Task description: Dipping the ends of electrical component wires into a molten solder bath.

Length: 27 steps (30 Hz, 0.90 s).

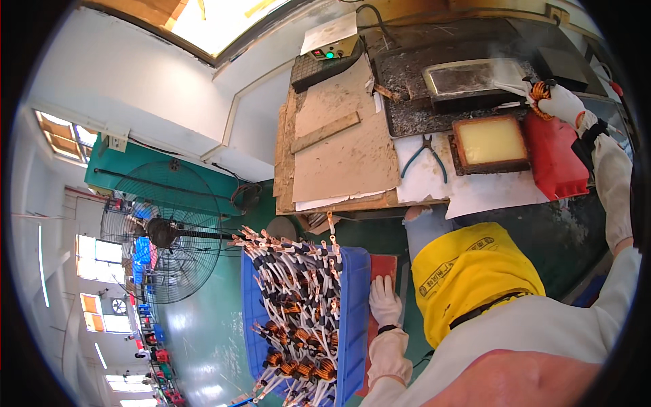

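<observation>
The gloved right hand (564,107) is closed around a copper-wound coil (540,96), whose pale leads (510,89) point left, over the right end of the smoking metal tray (469,103) on the desk (381,202). The left hand (385,300), farther from the coil, lies flat with fingers extended, nothing visible in it, beside the blue crate (352,325).

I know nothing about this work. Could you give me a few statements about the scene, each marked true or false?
1. The gloved right hand holds a copper-wound coil. True.
2. The left hand is gripping the pliers. False: they lie on white paper, apart from both hands.
3. The left hand is beside a blue bin filled with cables. True.
4. The red container stands left of the yellow-filled tray. False: it stands to the right.
</observation>
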{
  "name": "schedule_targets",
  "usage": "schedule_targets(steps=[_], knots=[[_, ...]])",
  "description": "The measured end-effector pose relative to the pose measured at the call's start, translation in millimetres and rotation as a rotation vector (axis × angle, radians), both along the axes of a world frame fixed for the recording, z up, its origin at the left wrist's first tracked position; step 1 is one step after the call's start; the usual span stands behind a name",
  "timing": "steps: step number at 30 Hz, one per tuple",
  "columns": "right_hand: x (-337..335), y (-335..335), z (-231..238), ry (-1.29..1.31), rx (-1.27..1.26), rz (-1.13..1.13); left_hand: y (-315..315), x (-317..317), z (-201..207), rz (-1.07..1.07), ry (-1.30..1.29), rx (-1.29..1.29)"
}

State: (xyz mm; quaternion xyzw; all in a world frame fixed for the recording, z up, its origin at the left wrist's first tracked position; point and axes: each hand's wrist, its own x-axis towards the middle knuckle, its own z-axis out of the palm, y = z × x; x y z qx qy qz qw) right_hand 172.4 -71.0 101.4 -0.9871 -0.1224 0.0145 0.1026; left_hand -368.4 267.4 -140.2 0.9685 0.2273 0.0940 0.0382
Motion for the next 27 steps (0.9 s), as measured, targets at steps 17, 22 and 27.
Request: schedule_targets(steps=[17,22,27], knots=[[-2.0,-0.8,-1.3,-0.069,0.015,0.034,1.6,1.5,0.0,-0.021,-0.024,0.002],[-3.5,0.6,1.3,-0.042,-0.024,-0.029,-0.1,2.1,-0.7,-0.021,-0.013,0.008],[-8.7,5.5,9.9,0.011,-0.032,-0.021,0.0,1.4,-2.2,-0.005,-0.008,0.015]])
